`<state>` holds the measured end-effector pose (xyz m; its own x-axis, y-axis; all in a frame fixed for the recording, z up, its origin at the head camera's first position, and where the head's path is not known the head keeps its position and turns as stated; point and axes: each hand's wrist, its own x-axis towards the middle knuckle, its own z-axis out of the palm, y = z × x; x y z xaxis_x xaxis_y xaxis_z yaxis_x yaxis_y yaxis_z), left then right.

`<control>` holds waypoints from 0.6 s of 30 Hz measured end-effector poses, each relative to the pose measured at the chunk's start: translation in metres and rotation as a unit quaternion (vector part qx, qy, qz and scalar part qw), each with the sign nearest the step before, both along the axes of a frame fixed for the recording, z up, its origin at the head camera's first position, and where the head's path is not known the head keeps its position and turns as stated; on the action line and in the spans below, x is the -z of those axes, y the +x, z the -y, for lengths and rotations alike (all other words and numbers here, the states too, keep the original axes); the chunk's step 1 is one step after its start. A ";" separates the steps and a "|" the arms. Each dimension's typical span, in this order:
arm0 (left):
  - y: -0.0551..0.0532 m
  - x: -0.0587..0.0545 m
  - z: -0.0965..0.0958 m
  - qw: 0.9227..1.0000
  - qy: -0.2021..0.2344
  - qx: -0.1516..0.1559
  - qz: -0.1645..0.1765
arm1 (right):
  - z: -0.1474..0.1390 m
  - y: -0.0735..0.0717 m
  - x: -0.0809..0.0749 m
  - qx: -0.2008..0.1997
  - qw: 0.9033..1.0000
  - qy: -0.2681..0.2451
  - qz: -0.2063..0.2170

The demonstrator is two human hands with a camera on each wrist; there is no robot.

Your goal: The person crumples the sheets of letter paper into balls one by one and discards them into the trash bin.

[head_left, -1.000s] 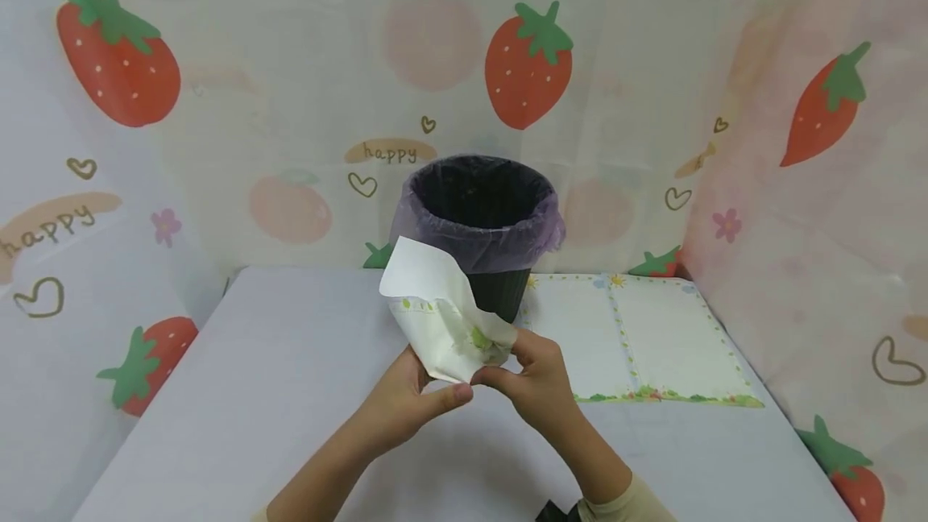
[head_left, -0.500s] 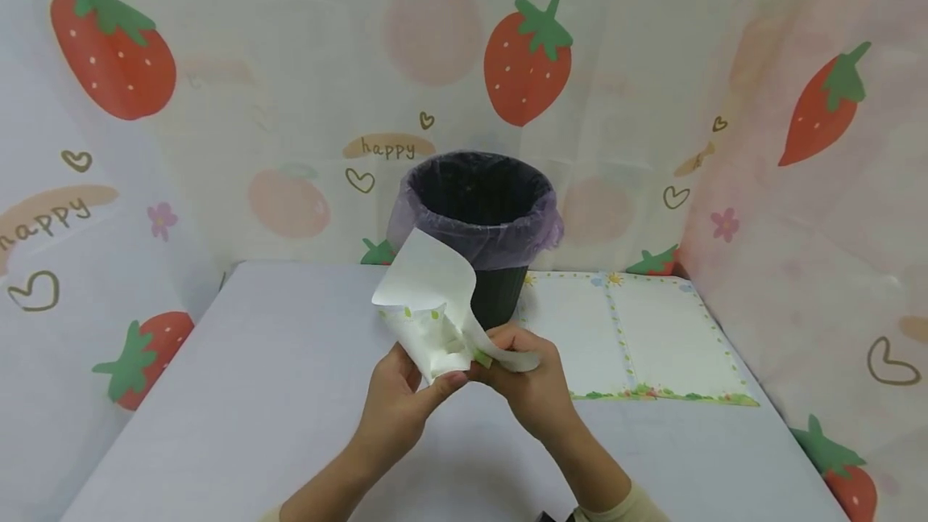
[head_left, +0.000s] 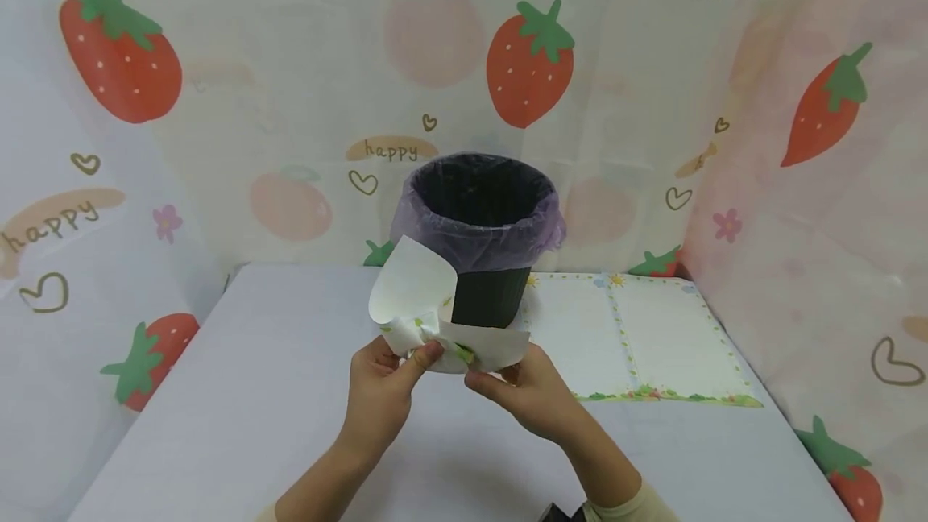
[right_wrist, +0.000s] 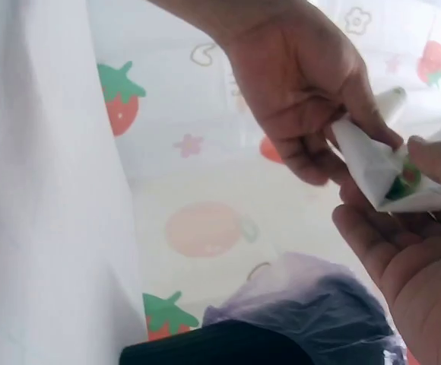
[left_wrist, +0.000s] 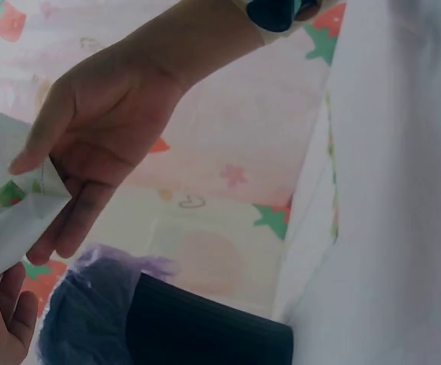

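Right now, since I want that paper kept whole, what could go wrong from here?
The left grip and right grip pinch the paper, so opposing pulls might tear it. It is held above the table, so losing hold could drop it. The bag is folded down over the bin, so a knock might loosen it.

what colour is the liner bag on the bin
The bin liner is a translucent purple; it shows best in the head view.
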<state>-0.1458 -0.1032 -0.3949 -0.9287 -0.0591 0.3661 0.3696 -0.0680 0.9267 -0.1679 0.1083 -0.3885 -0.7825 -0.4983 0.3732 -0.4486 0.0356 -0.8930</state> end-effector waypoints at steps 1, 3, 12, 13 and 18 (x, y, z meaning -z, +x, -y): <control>-0.001 -0.002 0.002 1.000 0.008 0.000 0.004 | -0.003 -0.001 -0.001 -0.014 1.000 0.000 -0.010; -0.003 -0.005 0.007 1.000 0.026 -0.004 0.013 | -0.010 -0.004 -0.003 -0.029 0.999 -0.011 -0.024; -0.008 -0.008 0.013 0.997 0.051 0.036 0.037 | -0.017 -0.009 -0.002 -0.056 0.997 -0.058 -0.020; -0.008 -0.007 0.011 0.997 0.050 0.048 0.042 | -0.015 -0.009 -0.002 -0.041 0.998 -0.052 -0.010; -0.007 -0.001 0.005 0.993 0.046 0.083 0.069 | -0.011 -0.011 -0.003 0.038 0.999 0.012 -0.013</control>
<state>-0.1526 -0.1077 -0.3935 -0.9693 0.0717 0.2353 0.2166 -0.2042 0.9547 -0.1784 0.1191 -0.3856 -0.8093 -0.4467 0.3815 -0.4660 0.0927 -0.8799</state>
